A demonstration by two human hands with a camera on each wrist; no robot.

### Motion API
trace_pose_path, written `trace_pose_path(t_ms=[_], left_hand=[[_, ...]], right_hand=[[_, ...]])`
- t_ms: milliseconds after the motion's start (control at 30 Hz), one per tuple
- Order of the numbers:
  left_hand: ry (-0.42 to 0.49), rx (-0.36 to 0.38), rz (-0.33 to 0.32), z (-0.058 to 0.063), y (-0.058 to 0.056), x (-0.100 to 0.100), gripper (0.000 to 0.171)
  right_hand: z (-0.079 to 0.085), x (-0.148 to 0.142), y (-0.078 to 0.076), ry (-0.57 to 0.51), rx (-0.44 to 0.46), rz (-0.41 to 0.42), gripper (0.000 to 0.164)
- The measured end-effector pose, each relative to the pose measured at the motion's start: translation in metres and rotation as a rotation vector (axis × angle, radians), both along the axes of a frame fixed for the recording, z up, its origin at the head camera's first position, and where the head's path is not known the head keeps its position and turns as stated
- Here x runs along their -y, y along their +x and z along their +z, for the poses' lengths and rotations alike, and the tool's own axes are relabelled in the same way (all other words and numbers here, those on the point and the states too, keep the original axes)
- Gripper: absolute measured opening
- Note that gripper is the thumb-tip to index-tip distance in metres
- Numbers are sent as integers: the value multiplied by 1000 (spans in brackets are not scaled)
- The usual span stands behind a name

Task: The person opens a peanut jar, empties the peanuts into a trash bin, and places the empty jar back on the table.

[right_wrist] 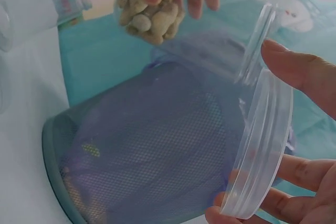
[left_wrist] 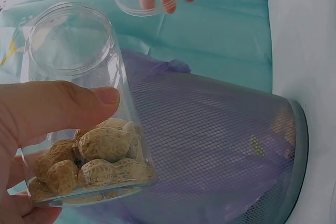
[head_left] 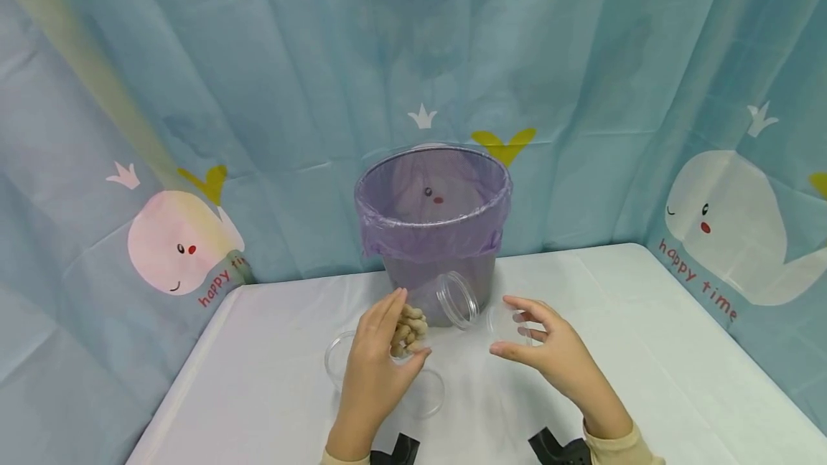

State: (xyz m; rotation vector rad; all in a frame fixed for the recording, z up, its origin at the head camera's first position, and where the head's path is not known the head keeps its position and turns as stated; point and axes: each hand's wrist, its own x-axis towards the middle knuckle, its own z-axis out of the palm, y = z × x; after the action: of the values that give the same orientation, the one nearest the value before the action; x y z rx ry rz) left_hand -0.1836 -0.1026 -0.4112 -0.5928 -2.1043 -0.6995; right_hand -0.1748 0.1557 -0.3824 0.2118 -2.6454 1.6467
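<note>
My left hand (head_left: pixel 375 368) grips a clear plastic jar (left_wrist: pixel 79 72) around its side. The jar is tilted over, and its open mouth faces right toward my other hand in the head view. Several unshelled peanuts (left_wrist: pixel 105 142) lie gathered at its bottom end. Between thumb and fingers, my right hand (head_left: pixel 555 346) holds a clear round lid (right_wrist: pixel 260 145) by its edge. The lid is apart from the jar, facing its mouth across a small gap in the head view.
Just behind the hands stands a mesh wastebasket (head_left: pixel 474 275) with a purple bag (head_left: pixel 433 239) folded over its rim. A clear round rim (head_left: pixel 332 361) and a clear disc-like piece (head_left: pixel 426 393) sit on the white table (head_left: pixel 258 379) around my left hand. Patterned curtains (head_left: pixel 310 92) surround the table.
</note>
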Motion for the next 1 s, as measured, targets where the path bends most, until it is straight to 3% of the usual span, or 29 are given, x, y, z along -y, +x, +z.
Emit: trace_pose_path(t_ms=[533, 1000], left_hand=[[25, 18, -4, 2, 0, 9, 101], [49, 11, -21, 3, 1, 9, 104]], right_hand=[[-21, 6, -15, 39, -24, 109, 74], [-44, 12, -28, 65, -8, 136, 76]])
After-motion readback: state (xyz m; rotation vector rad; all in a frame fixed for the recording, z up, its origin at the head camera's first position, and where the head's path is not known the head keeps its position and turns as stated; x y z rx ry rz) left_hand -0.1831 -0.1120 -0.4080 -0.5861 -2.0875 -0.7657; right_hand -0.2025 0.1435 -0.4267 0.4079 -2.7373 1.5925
